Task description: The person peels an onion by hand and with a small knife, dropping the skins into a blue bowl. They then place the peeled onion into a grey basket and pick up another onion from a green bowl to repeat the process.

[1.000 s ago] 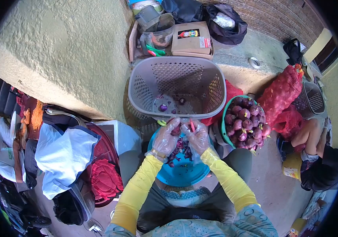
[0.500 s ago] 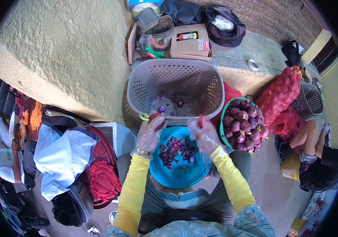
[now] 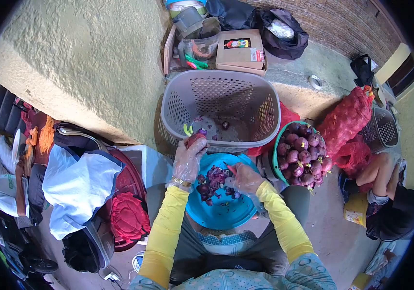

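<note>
My left hand (image 3: 187,158), in a clear plastic glove, is closed around a red onion with green sprouts (image 3: 196,140) near the front rim of the grey basket. My right hand (image 3: 245,179), also gloved, grips a small red-handled knife (image 3: 230,168) over the right side of the blue basin (image 3: 221,218). Purple onion skins and scraps (image 3: 212,185) lie in that basin, below and between my hands. To the right stands a green-rimmed tub (image 3: 275,166) heaped with red onions (image 3: 305,155). A few onions or pieces rest inside the grey perforated basket (image 3: 221,144).
Behind the basket are a cardboard box (image 3: 240,50) and a black bag (image 3: 284,36). A red mesh sack (image 3: 345,121) leans at the right, near a seated person (image 3: 393,208). Another person (image 3: 6,188) is at the far left, beyond a white-and-blue cloth (image 3: 76,188).
My right hand has moved down and slightly right, lower over the basin. My left hand has shifted slightly right with the onion, whose sprouts now point up. The whole view has shifted a little.
</note>
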Motion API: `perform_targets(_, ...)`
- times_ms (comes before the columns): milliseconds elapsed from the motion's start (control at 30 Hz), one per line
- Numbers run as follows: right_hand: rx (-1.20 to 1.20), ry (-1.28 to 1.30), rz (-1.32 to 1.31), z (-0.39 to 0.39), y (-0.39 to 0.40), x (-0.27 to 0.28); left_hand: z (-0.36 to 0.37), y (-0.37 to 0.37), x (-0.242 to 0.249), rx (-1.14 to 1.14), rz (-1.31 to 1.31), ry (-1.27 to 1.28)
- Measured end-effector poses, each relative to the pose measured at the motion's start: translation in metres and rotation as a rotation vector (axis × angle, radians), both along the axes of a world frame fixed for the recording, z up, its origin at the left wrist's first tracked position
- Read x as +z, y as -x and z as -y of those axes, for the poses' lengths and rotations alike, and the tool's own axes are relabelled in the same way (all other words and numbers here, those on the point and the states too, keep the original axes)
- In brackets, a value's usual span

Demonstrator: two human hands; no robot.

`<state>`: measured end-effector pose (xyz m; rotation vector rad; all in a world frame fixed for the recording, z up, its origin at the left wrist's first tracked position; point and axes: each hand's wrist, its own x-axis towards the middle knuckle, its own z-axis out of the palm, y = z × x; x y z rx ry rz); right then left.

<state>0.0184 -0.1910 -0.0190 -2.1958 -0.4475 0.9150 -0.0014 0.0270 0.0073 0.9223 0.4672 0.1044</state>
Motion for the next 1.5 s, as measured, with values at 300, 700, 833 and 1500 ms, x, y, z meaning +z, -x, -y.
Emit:
perform_targets(300,-0.155,-0.315,-0.238,0.024,-0.003,0.011,-0.005,-0.001,-0.013,-0.046,0.02,-0.45)
perform_targets(700,-0.496,-0.714,-0.305,0.021,0.029,0.057,-0.005,-0.001,-0.001,-0.172,0.098,-1.441)
perform_targets(833,-0.479,-0.677,-0.2,0.021,0.043,0.042,-0.009,-0.01,-0.011,-0.211,0.137,-1.511)
perform_targets(1500,-0.52,-0.389,0.465,-0.029,0.029,0.007,-0.021,-0.027,-0.013,-0.36,0.245,-1.452)
